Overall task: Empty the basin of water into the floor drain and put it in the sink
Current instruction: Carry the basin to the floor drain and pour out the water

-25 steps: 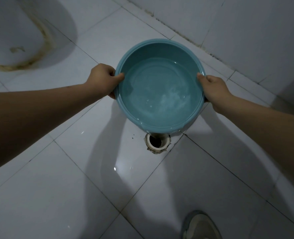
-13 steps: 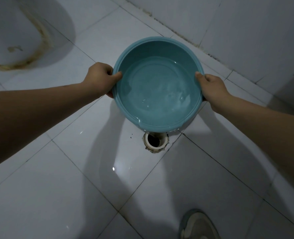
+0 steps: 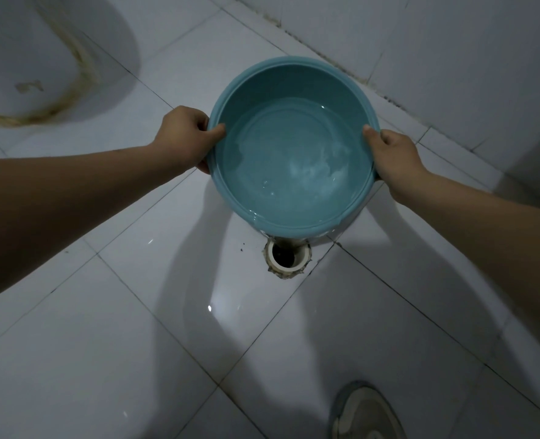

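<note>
A person's left hand [image 3: 184, 134] and right hand [image 3: 395, 156] clasp opposite rims of a blue basin [image 3: 294, 147], tilted just above the floor drain [image 3: 286, 256]. Water [image 3: 297, 172] appears to be starting over the near lip; most remains inside, and no sink is in view.
</note>
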The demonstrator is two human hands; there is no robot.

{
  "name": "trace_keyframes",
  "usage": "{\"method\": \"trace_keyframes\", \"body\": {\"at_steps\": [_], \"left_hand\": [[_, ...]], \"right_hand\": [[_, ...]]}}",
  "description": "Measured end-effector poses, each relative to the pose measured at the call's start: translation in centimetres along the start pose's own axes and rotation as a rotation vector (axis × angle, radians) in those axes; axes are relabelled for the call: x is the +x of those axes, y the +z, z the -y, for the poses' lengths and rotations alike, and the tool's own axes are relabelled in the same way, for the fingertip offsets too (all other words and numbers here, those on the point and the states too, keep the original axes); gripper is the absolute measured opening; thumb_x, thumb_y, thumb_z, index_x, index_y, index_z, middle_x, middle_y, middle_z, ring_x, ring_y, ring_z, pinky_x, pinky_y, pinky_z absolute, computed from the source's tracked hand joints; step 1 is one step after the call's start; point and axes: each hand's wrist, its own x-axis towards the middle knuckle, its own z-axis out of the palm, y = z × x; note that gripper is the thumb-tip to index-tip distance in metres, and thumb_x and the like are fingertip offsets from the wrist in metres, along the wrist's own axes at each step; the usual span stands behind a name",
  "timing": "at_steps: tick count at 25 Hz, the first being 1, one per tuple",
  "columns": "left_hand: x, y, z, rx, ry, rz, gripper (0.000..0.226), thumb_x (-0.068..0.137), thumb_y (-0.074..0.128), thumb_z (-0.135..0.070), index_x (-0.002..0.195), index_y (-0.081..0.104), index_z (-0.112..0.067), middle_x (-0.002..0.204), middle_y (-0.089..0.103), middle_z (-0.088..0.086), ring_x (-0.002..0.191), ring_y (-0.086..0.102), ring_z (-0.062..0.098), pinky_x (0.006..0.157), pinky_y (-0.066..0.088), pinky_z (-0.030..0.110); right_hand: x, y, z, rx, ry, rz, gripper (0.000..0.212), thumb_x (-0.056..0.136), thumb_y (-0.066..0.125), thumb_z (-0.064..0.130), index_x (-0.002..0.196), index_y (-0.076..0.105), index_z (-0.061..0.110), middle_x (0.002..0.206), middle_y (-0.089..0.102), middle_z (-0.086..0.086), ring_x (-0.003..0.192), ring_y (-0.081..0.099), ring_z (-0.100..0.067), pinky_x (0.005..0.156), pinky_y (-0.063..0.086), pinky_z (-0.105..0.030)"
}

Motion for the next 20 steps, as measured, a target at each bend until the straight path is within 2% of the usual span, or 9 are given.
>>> {"method": "trace_keyframes", "body": {"at_steps": [4,8,17,20], "left_hand": [[-0.15,0.01,-0.02,0.009,-0.005,0.005,0.033,0.097,0.061,-0.03,0.093,0.067,0.002,0.076,0.07,0.014,0.044,0.07,0.014,0.039,0.052,0.018],[-0.23,-0.08,-0.02,0.008,-0.002,-0.002,0.034,0.098,0.061,-0.029,0.095,0.067,0.004,0.078,0.071,0.016,0.046,0.07,0.015,0.039,0.053,0.018],[-0.53,-0.05,0.21,0.009,0.002,-0.001,0.037,0.098,0.06,-0.03,0.095,0.066,0.007,0.079,0.07,0.016,0.047,0.071,0.015,0.039,0.053,0.018],[-0.59,-0.02,0.31,-0.001,-0.002,-0.001,0.037,0.098,0.06,-0.03,0.094,0.065,0.006,0.079,0.07,0.016,0.047,0.071,0.017,0.039,0.053,0.019]], "right_hand": [[-0.15,0.0,0.12,0.017,-0.009,0.007,0.039,0.096,0.05,0.049,0.079,0.065,0.018,0.085,0.071,-0.01,0.074,0.069,-0.026,0.072,0.062,-0.047],[-0.17,0.11,0.2,0.021,-0.016,0.002,0.041,0.096,0.051,0.051,0.081,0.065,0.015,0.09,0.072,-0.016,0.075,0.068,-0.026,0.073,0.061,-0.05],[-0.33,0.26,0.3,0.005,-0.029,-0.009,0.038,0.096,0.05,0.05,0.075,0.064,0.021,0.081,0.07,-0.006,0.071,0.067,-0.023,0.071,0.061,-0.045],[-0.36,0.26,0.3,-0.008,-0.028,-0.007,0.039,0.096,0.05,0.05,0.078,0.064,0.02,0.087,0.072,-0.012,0.074,0.07,-0.027,0.071,0.062,-0.047]]}}
